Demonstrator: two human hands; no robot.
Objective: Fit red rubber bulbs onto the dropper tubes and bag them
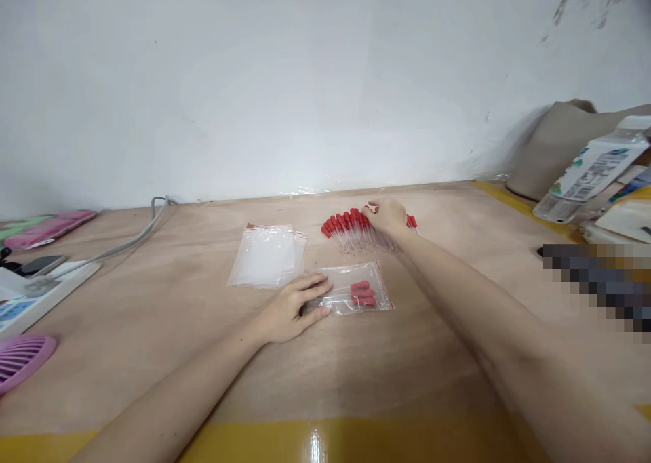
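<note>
In front of me lies a clear zip bag [340, 278] with three glass droppers inside, their red rubber bulbs [363, 293] towards its right end. My left hand [300, 307] rests on the bag's left end, fingers stretched out and apart. Behind the bag, a row of red-bulbed droppers [346, 224] lies side by side, glass stems towards me. My right hand [389, 217] is over the right part of this row and covers some of it. Its thumb and fingers pinch a red dropper bulb [373, 208]. A stack of empty clear zip bags [264, 256] lies to the left.
On the left are a white power strip [45, 297] with a grey cable [137, 236], a phone [43, 266], pink packs [53, 229] and a purple slatted object [25, 361]. To the right stand a plastic bottle [593, 171] and a grey-beige bag [549, 148]. A white wall [305, 83] closes the back.
</note>
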